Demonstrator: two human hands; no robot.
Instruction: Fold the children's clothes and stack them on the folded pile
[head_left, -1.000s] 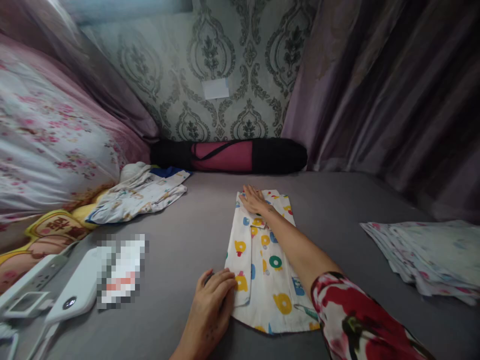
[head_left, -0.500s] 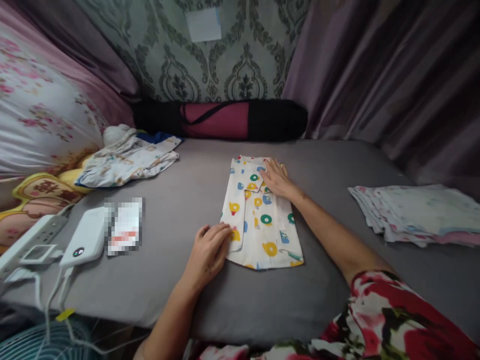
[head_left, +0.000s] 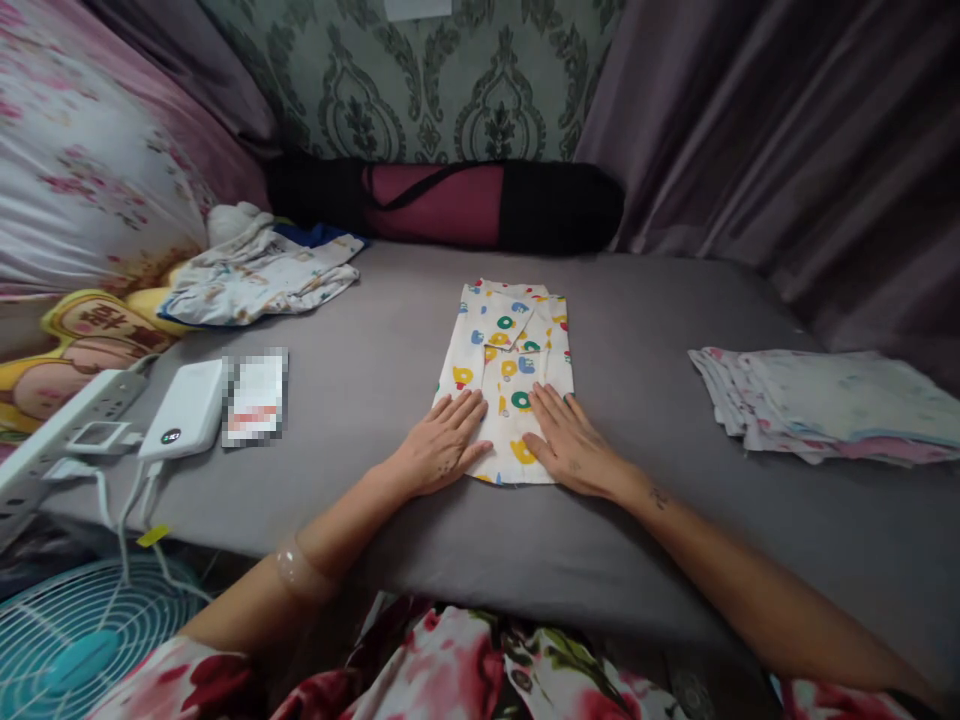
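A small white shirt with a yellow, green and blue print lies on the grey bed sheet, its sides folded inward into a narrow strip. My left hand rests flat on its lower left edge, fingers stretched out. On the lower right part my right hand lies flat too, fingers pointing away from me. Neither hand grips the cloth. Parts of the shirt's lower edges are hidden under my palms.
Folded cloths are stacked at the right. A crumpled printed garment, a white power bank, a blurred packet and a power strip lie left. A black and maroon bag lies along the wall; a fan stands lower left.
My right hand has come down from the shirt's top to its lower right side. My left hand has flattened onto the lower left edge. The view has tilted downward.
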